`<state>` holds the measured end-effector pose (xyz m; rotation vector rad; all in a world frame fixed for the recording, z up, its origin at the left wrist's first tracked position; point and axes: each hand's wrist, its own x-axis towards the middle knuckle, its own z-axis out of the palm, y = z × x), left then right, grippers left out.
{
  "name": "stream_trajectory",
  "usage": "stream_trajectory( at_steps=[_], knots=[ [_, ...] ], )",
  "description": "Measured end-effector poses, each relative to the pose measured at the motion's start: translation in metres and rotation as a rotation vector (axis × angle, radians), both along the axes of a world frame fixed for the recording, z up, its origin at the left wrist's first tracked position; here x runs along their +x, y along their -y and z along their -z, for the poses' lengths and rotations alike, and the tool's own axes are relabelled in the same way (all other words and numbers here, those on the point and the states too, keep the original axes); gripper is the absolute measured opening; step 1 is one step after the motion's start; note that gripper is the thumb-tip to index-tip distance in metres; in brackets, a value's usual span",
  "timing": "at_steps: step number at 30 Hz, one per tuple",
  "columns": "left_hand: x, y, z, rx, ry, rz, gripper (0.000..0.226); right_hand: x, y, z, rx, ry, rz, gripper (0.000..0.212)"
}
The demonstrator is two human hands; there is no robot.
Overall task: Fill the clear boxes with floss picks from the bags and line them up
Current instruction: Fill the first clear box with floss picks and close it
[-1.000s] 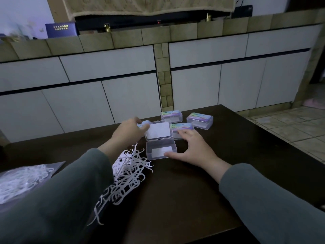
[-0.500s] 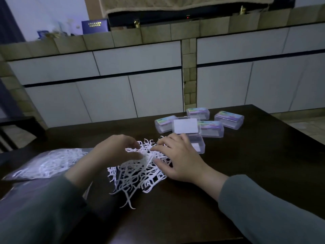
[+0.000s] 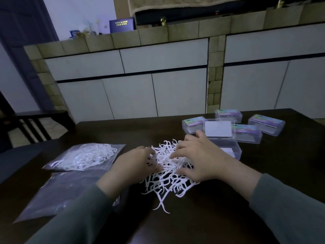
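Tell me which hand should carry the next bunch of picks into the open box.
Probably the right hand: it rests on the loose floss picks directly beside the open box, while the left hand lies on the pile's far side.

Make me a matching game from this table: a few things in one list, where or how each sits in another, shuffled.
Things:
1. open box
2. full bag
3. loose picks
4. shut boxes

States:
a. far right, lids on
b. under both hands
c. far left, sealed picks inside
d. behind the right hand, lid up

Pairs: 1-d, 2-c, 3-b, 4-a
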<state>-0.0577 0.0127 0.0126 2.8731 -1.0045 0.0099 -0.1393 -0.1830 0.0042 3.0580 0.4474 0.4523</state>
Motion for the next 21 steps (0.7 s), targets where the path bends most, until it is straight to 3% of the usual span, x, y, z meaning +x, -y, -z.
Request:
stream_trajectory(
  at_steps=[11, 21],
  knots=[
    [0.007, -0.006, -0.002, -0.089, 0.113, 0.103, 0.034, 0.003, 0.0, -0.008, 0.004, -0.047, -0.006, 0.032],
    [0.014, -0.002, -0.004, -0.163, 0.245, 0.162, 0.027, -0.001, 0.004, -0.007, 0.082, 0.219, -0.017, 0.009]
  ],
)
